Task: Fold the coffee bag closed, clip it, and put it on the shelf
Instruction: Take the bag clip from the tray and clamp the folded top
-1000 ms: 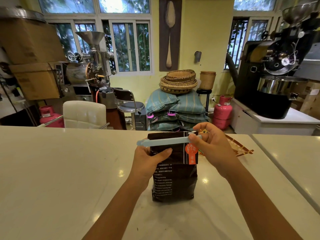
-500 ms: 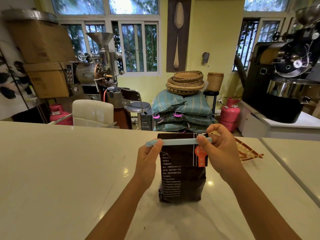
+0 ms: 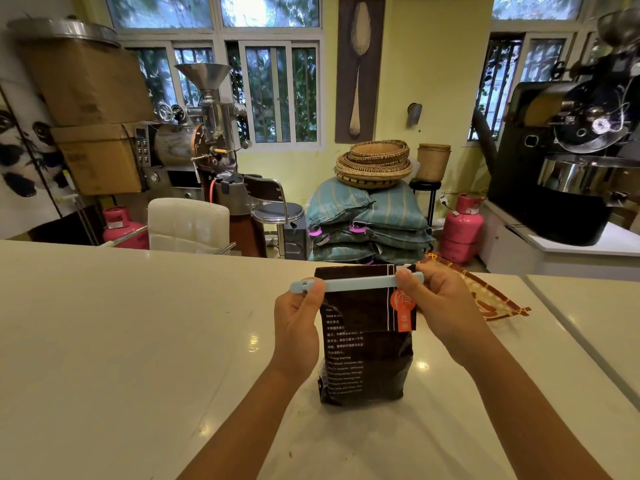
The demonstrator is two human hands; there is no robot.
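The coffee bag (image 3: 367, 344) is standing upright on the white bench (image 3: 138, 341), near the middle and just in front of the person, with its top already folded down toward the person. The light blue clip (image 3: 356, 284) is lying across this fold, and its long axis is running left to right, level with the bench and crosswise to the tall axis of the bag. The left hand (image 3: 298, 323) is pinching the left end of the clip in a narrow grip, the thumb on the near side, just beside the small latch that is sticking out past the edge of the bag. The right hand (image 3: 440, 306) is pinching the right end in the same narrow way, thumb on top, and it is also touching the upper right corner of the bag. So both hands are sitting equally near, one at each end, and the bag is hanging below and between the two grips. Whether the latch is already snapped cannot be told from here (the end is too small to read). The coming move probably is turning on this line: the two ends must be pressed together along the whole fold, and then the bag must be carried away to the shelf, which is not showing in the view.
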